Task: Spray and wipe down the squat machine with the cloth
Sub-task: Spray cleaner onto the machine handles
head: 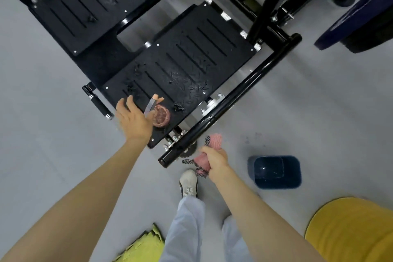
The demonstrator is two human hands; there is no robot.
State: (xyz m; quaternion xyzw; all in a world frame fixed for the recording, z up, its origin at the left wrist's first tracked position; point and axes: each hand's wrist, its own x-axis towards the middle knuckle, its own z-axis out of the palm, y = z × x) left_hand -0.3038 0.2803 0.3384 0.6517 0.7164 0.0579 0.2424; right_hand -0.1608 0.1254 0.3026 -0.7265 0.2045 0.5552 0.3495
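While the left hand (134, 122) curls round the spray bottle (162, 116), aimed low over the near foot plate (191, 64) of the squat machine (102, 13) to wet it, the right hand (215, 162) clenches the bunched cloth (213, 141) just beside the frame bar (234, 100), probably ready to wipe

The floor (42, 112) is lit brightly and evenly, white shine is seen on the black squat machine (244, 87), and the edges are bent and a bit blurred.
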